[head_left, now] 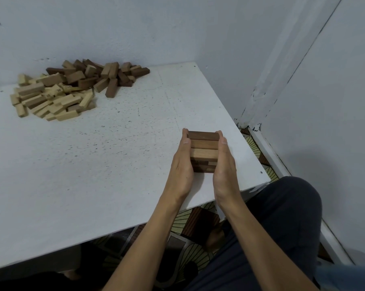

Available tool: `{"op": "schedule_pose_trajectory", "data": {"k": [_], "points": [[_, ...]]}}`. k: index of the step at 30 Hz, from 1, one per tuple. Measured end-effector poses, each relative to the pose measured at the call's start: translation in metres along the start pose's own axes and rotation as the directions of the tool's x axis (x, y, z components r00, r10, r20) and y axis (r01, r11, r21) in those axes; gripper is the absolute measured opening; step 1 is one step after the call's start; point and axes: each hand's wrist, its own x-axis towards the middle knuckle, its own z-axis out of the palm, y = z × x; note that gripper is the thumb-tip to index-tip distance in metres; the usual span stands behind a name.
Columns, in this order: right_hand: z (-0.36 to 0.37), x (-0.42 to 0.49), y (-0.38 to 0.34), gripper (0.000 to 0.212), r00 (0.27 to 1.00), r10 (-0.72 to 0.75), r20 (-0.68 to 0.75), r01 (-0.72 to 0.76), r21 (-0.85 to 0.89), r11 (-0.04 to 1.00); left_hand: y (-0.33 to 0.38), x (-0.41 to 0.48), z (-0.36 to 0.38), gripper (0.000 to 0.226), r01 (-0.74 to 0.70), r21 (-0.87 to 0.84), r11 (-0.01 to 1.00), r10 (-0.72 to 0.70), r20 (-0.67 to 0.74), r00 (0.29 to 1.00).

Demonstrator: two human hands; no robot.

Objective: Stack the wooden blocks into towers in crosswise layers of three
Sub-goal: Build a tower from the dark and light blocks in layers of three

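Squaring up: left hand (181, 164) and right hand (224, 166), grip released, press the tower (202, 144) flat-fingered; next probably calls for three blocks (72, 89) laid crosswise.

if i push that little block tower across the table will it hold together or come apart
The tower is loose stacked blocks, so a one-sided push would probably skew its layers; the left hand and right hand pressing opposite sides likely hold it square. Low and wide, it seems unlikely to tip.

Dark marks on pale blocks (57, 90), illegible.
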Motion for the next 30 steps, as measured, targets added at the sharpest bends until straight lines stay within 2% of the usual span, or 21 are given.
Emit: {"op": "schedule_pose_trajectory", "data": {"k": [4,10,19,21,25,30], "points": [[-0.001,0.000,0.001,0.069,1.000,-0.001,0.002,0.002,-0.010,1.000,0.001,-0.001,0.000,0.073,-0.011,0.011,1.000,0.011,-0.001,1.000],[-0.008,0.008,0.003,0.087,0.998,-0.025,-0.055,0.022,-0.050,0.998,0.019,-0.007,-0.002,0.056,0.010,-0.018,1.000,-0.010,0.000,1.000],[-0.004,0.010,0.011,0.086,0.999,0.021,-0.025,-0.022,-0.032,0.999,0.019,-0.008,-0.002,0.056,0.006,-0.044,0.999,-0.005,0.022,1.000],[-0.003,0.009,0.011,0.083,0.999,0.032,-0.028,-0.032,-0.002,0.999,0.015,-0.006,-0.001,0.060,0.005,-0.033,0.999,-0.005,0.024,1.000],[-0.001,0.007,0.013,0.086,0.999,0.029,-0.020,-0.030,-0.006,1.000,0.008,-0.002,-0.003,0.083,0.030,0.003,1.000,-0.030,0.006,1.000],[-0.003,0.008,0.016,0.087,1.000,0.014,-0.006,-0.014,-0.020,1.000,0.009,-0.003,-0.002,0.083,0.025,0.009,1.000,-0.026,0.015,1.000]]}}
